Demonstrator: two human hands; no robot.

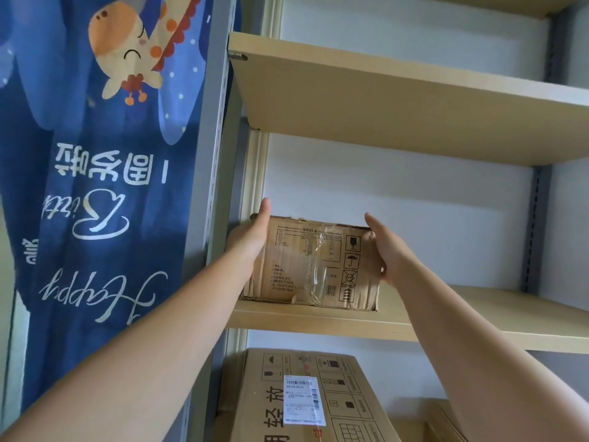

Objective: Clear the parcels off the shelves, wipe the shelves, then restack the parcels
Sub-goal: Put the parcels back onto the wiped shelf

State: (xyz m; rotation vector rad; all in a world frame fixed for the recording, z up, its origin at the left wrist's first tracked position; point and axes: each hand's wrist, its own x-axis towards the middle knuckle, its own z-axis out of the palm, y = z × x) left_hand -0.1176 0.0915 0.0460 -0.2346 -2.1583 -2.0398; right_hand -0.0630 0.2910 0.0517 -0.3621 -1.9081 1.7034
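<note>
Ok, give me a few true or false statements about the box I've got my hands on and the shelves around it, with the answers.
1. The small cardboard box sits at the left end of its shelf. True.
2. Only the left hand touches it. False: the right hand holds its other side.
3. The shelf above carries parcels. False: none show on it.
4. A larger box with a white shipping label sits below. True.
5. The banner beside the rack is red. False: it is blue.
</note>
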